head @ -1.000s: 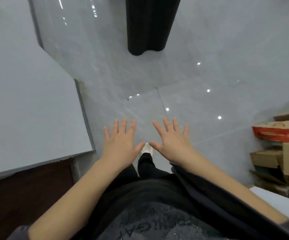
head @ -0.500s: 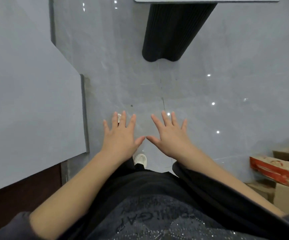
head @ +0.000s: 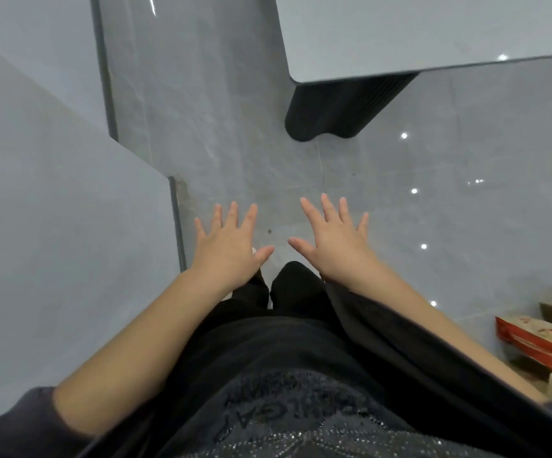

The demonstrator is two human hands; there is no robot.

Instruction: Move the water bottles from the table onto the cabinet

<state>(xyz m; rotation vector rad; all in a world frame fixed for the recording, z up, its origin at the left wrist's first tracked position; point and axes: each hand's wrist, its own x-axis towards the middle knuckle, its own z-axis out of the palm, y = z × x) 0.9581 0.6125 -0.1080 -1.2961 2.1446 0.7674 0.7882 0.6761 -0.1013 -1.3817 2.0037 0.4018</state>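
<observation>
Two hands over grey floor point(head: 235, 143), left hand point(head: 226, 251), right hand point(head: 337, 247), fingers point(head: 233, 214) spread wide, table point(head: 416, 31) ahead

Single head-worn view, facing steeply down, near both hands, floor point(head: 235, 127) below

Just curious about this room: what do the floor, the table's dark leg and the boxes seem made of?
Floor: likely polished stone or ceramic tile; grey veining, a joint line, mirrored lights. Table leg: black, matte, ribbed lengthwise; wood or plastic, unclear. Boxes: cardboard, brown with red print, dull creased faces.
</observation>
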